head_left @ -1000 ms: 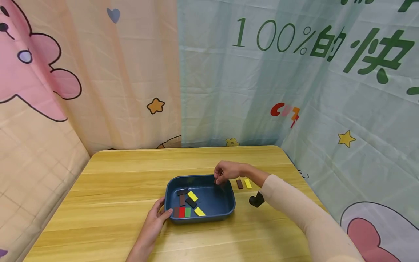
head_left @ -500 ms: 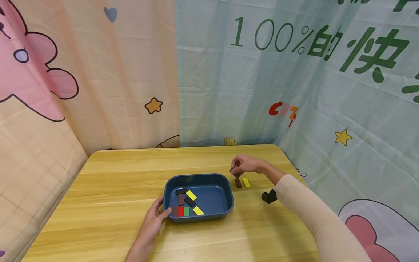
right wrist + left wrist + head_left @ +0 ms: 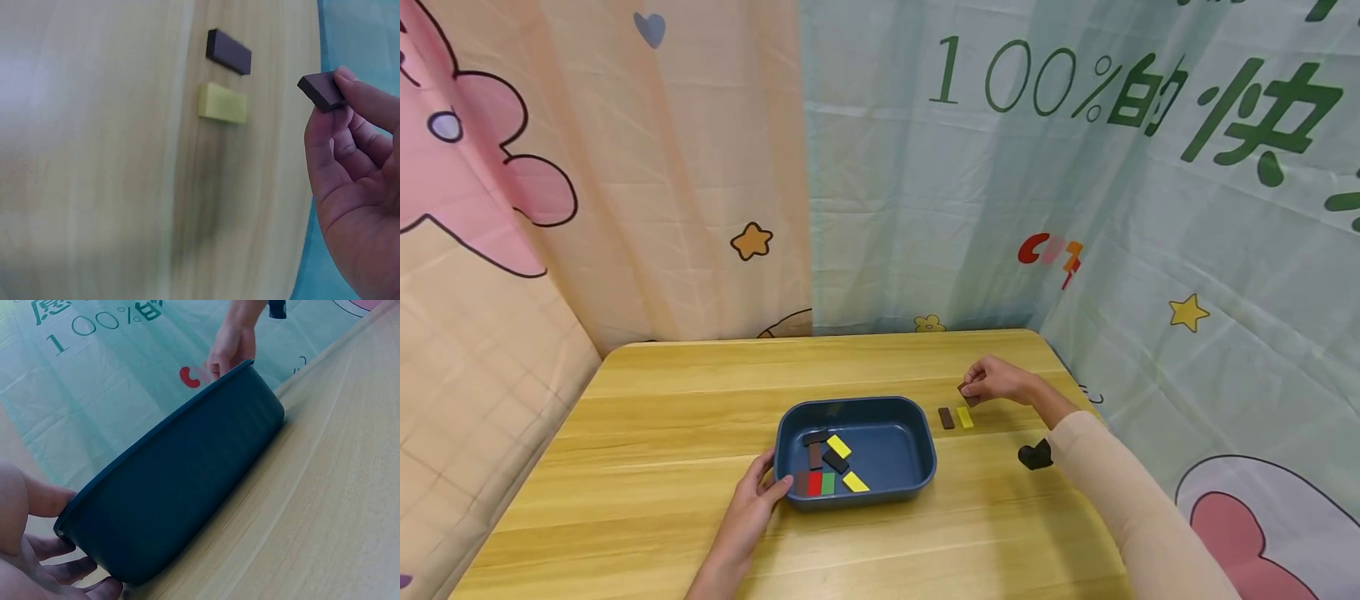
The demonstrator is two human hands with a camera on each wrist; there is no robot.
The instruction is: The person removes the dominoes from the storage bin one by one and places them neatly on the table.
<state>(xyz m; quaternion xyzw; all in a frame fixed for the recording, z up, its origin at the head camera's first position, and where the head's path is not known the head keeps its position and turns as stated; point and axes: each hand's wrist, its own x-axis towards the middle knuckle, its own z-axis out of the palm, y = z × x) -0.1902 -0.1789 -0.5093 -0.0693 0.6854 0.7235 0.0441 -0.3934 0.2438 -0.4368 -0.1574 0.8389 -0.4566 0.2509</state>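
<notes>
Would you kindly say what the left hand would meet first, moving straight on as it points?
The left hand would likely meet the blue tray at once: it grips that tray's left end.

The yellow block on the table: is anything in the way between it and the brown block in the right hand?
Nothing visible is. The brown block pinched by the right hand has an open gap to the yellow block. The other brown block lies between the yellow one and the blue tray, outside that gap.

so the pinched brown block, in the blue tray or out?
Out: in the head view, the right hand pinches the brown block right of the blue tray.
</notes>
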